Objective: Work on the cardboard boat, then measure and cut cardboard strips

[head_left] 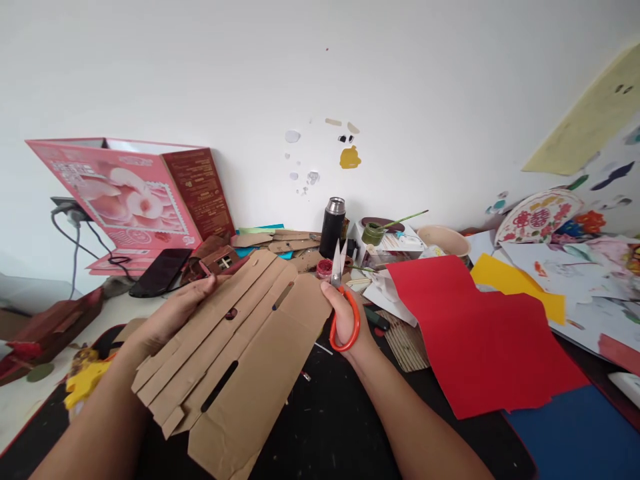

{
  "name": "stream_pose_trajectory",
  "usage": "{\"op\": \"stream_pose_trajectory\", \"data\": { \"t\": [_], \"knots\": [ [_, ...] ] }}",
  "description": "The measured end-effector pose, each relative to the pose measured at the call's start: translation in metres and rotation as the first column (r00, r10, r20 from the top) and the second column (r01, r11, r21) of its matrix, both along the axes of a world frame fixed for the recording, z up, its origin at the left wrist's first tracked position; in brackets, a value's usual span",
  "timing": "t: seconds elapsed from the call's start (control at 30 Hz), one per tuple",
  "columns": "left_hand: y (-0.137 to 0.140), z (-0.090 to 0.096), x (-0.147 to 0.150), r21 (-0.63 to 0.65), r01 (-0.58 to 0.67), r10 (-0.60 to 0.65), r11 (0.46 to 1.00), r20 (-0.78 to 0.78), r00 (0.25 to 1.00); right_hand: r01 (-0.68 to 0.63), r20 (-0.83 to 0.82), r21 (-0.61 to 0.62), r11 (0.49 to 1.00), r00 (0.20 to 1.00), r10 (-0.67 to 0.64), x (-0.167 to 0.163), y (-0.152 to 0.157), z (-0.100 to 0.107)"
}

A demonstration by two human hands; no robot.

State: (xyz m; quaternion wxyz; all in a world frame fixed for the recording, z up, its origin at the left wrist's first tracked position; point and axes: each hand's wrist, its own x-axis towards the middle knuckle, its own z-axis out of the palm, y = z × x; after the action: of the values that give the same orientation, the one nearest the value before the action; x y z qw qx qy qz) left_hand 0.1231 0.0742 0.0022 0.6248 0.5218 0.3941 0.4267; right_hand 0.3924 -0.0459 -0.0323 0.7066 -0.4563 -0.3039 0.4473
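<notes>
A brown piece of folded cardboard (240, 353), with slots and creases across it, is held up over the black mat. My left hand (183, 307) grips its left edge, the fingers mostly behind the sheet. At the right edge, my right hand (345, 317) is closed around orange-handled scissors (346, 337) and also touches the cardboard with the thumb. The scissor blades point up and stand slightly apart, away from the cardboard. Directly beyond them is a black thermos (332, 227) with a silver top.
Red felt (480, 333) covers yellow and blue sheets on the right. A pink box (145, 193) and a phone (160, 272) are at back left. Cardboard scraps (295, 241), a green paint jar (373, 233) with a brush and a beige bowl (444, 240) line the wall.
</notes>
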Motion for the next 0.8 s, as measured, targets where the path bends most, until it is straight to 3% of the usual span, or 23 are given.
{"op": "stream_pose_trajectory", "data": {
  "t": [0.1,0.3,0.43,0.57,0.67,0.8],
  "knots": [
    [-0.001,0.001,0.004,-0.162,0.146,-0.124,0.976,0.143,0.982,0.093,-0.083,-0.019,0.995,0.992,-0.095,0.003,0.003,0.004],
    [-0.013,0.004,0.002,-0.083,0.175,-0.152,0.981,0.228,0.962,0.303,-0.226,0.043,0.952,0.931,-0.286,0.022,0.013,0.005],
    [-0.010,-0.014,-0.009,0.014,0.346,-0.344,0.938,0.137,0.929,0.422,-0.225,0.079,0.903,0.890,-0.396,0.029,0.016,0.006],
    [-0.007,-0.025,-0.012,0.031,0.474,-0.472,0.880,-0.050,0.880,0.393,-0.232,0.042,0.919,0.898,-0.373,0.025,0.014,0.007],
    [-0.010,-0.020,-0.006,-0.020,0.440,-0.441,0.898,-0.063,0.895,0.366,-0.208,0.029,0.930,0.912,-0.353,0.022,0.012,0.007],
    [-0.015,-0.007,0.007,-0.092,0.231,-0.231,0.969,0.007,0.973,0.413,-0.202,0.014,0.911,0.893,-0.402,0.023,0.012,0.009]
  ]
}}
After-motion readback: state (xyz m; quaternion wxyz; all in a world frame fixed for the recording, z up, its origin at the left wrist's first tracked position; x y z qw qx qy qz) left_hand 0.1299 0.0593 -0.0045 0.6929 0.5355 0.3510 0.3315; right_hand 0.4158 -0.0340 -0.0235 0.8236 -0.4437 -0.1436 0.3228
